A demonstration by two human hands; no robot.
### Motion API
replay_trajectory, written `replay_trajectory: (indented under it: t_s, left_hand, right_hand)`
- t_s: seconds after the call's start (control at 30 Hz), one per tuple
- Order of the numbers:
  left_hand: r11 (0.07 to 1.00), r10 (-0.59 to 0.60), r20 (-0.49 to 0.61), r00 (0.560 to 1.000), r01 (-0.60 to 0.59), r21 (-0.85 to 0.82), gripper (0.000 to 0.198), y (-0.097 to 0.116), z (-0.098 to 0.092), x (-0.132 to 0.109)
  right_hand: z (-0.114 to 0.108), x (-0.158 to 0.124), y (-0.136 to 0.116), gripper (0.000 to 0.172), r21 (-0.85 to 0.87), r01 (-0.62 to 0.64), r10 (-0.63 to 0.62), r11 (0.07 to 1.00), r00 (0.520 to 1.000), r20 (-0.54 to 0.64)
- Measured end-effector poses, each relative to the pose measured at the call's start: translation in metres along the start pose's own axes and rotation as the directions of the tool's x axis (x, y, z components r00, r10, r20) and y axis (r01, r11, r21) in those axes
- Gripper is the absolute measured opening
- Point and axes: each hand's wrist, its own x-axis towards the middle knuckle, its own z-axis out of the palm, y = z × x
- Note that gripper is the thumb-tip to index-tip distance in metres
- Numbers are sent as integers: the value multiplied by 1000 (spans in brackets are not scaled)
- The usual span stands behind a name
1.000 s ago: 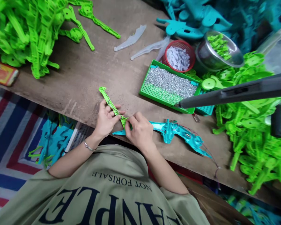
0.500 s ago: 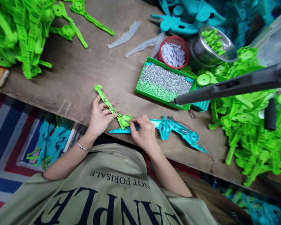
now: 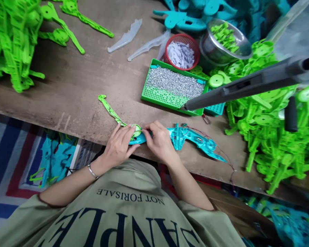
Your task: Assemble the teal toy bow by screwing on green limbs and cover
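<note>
- Your left hand [image 3: 119, 145] presses its fingers on the round end of the green strip part [image 3: 110, 111], which lies at the near edge of the worktop [image 3: 92, 79].
- Your right hand [image 3: 159, 140] pinches the joint where that strip meets the teal shell [image 3: 193, 137].
- Progress: the two pieces lie overlapped; red wires trail loose from the shell, and no screw shows as seated.
- Around: green tray of screws [image 3: 173, 85], red basket [image 3: 181, 51], steel bowl [image 3: 224, 43], green heaps left and right.
- Obstruction: the hanging grey driver [image 3: 244, 85] crosses over the tray.
</note>
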Motion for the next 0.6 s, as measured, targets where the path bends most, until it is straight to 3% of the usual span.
replay_trajectory:
  t_s: [0.13,0.33,0.6]
  left_hand:
    - [998,-5,-43,999,2,-68,71,-4,-1,-1]
    - [989,-115,-160,980,98,-110,83,-10,-4,-3]
    - [986,-152,-113,982,142,-85,76,-13,-4,-6]
  right_hand:
    - [1,-1,6,12,-18,-15,15,1000,999,-33]
    - [4,1,6,12,-14,-4,3,1000,998,-62]
    - [3,2,4,13,-48,-10,7,999,998,-59]
